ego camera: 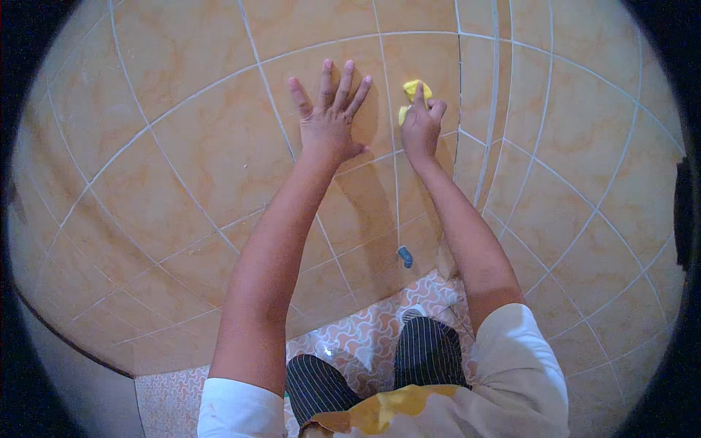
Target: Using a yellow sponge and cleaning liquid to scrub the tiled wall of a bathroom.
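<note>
Tan marbled wall tiles (208, 159) with white grout lines fill the view before me. My left hand (329, 123) lies flat on the wall with its fingers spread, holding nothing. To its right, my right hand (421, 128) presses a yellow cloth or sponge (417, 89) against the tiles near a vertical grout line. Its index finger points up over the yellow piece, and part of the piece is hidden under the hand.
A blue-grey pipe elbow (405, 257) sticks out low on the wall. The wall corner is right of my right hand. Below lies a patterned pink and white tiled floor (367, 334). A dark object (682, 213) is at the far right rim.
</note>
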